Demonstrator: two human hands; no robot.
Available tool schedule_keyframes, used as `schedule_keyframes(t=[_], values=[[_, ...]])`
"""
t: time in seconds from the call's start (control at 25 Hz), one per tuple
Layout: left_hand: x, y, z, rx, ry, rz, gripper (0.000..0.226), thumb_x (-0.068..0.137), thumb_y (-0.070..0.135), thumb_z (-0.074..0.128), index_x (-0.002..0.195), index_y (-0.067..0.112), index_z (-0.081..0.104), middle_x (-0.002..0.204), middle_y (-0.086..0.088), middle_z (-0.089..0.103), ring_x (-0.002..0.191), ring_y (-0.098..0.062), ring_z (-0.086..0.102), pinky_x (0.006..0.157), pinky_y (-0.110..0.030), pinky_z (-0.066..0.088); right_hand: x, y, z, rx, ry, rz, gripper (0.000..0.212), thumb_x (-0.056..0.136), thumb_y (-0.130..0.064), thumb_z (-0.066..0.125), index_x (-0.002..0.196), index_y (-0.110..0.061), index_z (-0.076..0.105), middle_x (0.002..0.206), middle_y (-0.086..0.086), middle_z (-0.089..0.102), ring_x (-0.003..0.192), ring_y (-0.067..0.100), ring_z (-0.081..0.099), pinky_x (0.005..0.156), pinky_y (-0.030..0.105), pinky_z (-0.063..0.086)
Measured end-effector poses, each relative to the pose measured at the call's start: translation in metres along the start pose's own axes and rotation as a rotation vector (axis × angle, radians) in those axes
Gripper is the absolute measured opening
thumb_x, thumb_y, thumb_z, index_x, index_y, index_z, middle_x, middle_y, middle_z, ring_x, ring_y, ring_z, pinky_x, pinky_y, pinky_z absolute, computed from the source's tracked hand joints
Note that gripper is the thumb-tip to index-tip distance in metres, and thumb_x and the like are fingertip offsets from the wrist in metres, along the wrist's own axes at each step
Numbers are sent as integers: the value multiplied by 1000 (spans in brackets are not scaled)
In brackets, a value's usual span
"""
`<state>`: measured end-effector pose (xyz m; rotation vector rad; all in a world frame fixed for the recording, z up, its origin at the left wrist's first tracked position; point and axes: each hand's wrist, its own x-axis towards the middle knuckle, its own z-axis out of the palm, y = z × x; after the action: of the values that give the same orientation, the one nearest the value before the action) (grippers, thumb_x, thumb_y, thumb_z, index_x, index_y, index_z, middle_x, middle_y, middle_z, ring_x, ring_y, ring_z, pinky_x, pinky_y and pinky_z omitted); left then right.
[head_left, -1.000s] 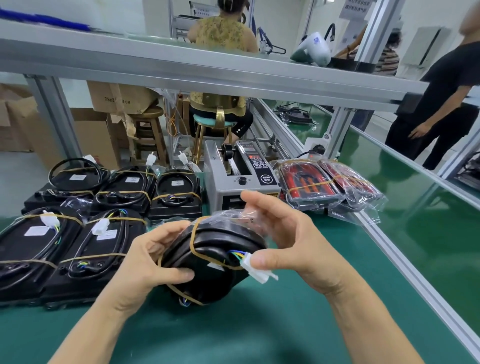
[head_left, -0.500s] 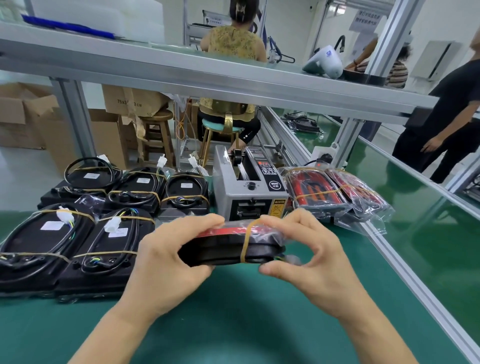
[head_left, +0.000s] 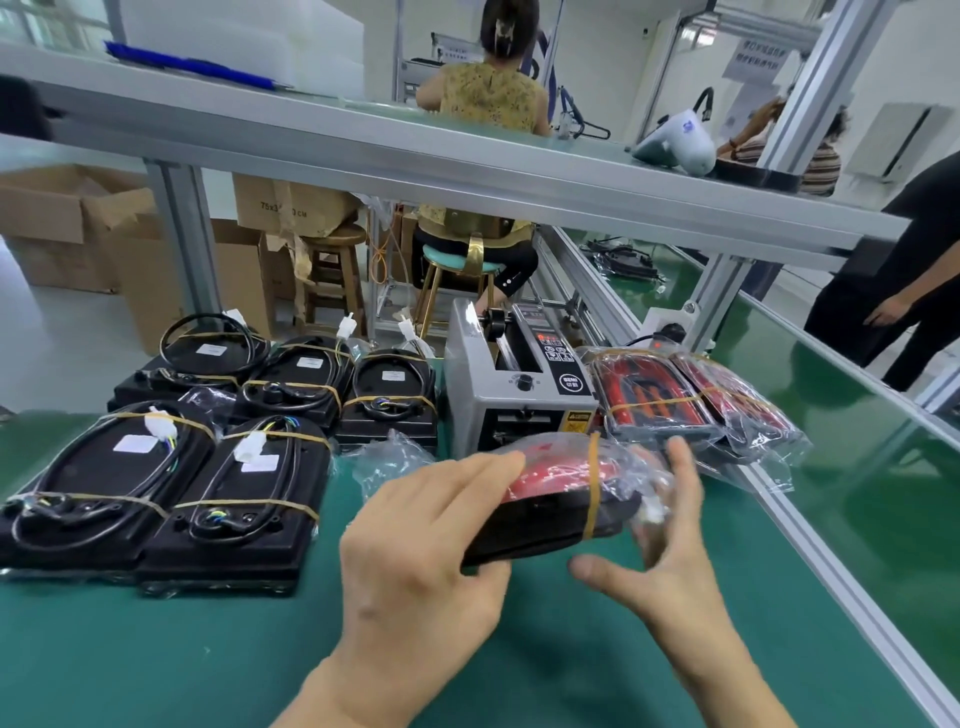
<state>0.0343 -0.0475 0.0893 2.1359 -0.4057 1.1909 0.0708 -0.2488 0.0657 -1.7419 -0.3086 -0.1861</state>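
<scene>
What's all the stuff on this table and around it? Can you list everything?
held lamp: 1, red and black, in a clear bag, above the mat
black lamp units: 5, black, left on the mat, cables banded on
bagged red lamps: 2, red, right of the dispenser
tape dispenser: 1, grey, middle back
loose plastic bag: 1, clear, beside the dispenser
bench mat: 1, green
cardboard boxes: several, brown, floor, back left
wooden stool: 1, brown, behind the bench
seated person: 1, yellow top, back
standing person: 1, black clothes, far right
left grip: 1, bare hand, grips the lamp's left end
right grip: 1, bare hand, fingers straight, touches the bag's right end
</scene>
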Motion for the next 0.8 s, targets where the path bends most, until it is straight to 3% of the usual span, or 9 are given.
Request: schedule_keyframes(t=[0.04, 0.08, 0.16, 0.24, 0.4, 0.48, 0.56, 0.64, 0.8], values=[[-2, 2, 0, -56, -14, -27, 57, 58, 8, 62, 113, 26, 64, 103, 11, 70, 93, -8, 64, 83, -23, 50, -1, 4, 2, 134, -110, 83, 123, 40, -23, 93, 147, -32, 33, 136, -12, 56, 123, 2, 53, 97, 16, 43], [-2, 5, -2, -157, -42, -108, 60, 57, 9, 67, 113, 30, 64, 102, 14, 70, 93, -5, 65, 82, -21, 50, 0, 10, 3, 214, -198, 102, 109, 39, -26, 92, 139, -20, 50, 126, -5, 65, 115, 7, 60, 91, 19, 47], [-2, 11, -5, -445, -119, -359, 65, 52, 14, 76, 112, 41, 66, 99, 18, 71, 92, 0, 66, 80, -12, 48, 2, 12, 7, 325, -306, 106, 66, 44, -26, 87, 108, -21, 73, 105, 1, 73, 100, 12, 66, 83, 27, 50], [0, 10, -6, -690, -136, -515, 70, 49, 7, 80, 104, 47, 68, 97, 16, 73, 91, -2, 68, 79, -8, 47, 5, 6, 10, 434, -417, 98, 58, 49, -29, 90, 105, -21, 74, 104, 3, 73, 98, 16, 66, 82, 29, 52], [10, -4, -10, -981, -47, -691, 62, 46, -7, 77, 99, 26, 75, 98, -2, 75, 88, -12, 71, 72, -16, 53, 7, -6, 21, 474, -518, 103, 72, 63, -22, 87, 129, -14, 57, 129, 8, 62, 116, 21, 60, 94, 32, 48], [11, -15, -13, -1044, 2, -823, 63, 42, -9, 77, 100, 17, 75, 99, -7, 75, 87, -16, 72, 67, -20, 55, 6, -6, 29, 392, -540, 125, 79, 71, -15, 80, 140, -14, 43, 141, 10, 53, 121, 25, 56, 98, 39, 46], [9, -24, -17, -1042, 7, -936, 69, 39, -3, 81, 105, 12, 72, 101, -10, 74, 88, -21, 71, 65, -24, 56, 7, -6, 34, 292, -566, 173, 75, 77, -20, 75, 143, -27, 38, 142, 3, 52, 113, 29, 60, 89, 42, 51], [10, -29, -23, -1034, 3, -1009, 61, 50, 6, 77, 110, 11, 69, 103, -9, 74, 90, -23, 71, 65, -26, 57, 7, -8, 43, 235, -570, 207, 73, 79, -29, 74, 141, -40, 38, 136, -2, 57, 107, 40, 60, 82, 41, 56], [20, -51, -52, -922, -304, -936, 64, 64, 11, 79, 123, 26, 61, 109, 4, 72, 101, -13, 68, 81, -26, 54, 7, -14, 76, 335, -422, 188, 60, 71, -34, 73, 127, -41, 53, 122, 2, 67, 103, 30, 68, 74, 37, 57]])
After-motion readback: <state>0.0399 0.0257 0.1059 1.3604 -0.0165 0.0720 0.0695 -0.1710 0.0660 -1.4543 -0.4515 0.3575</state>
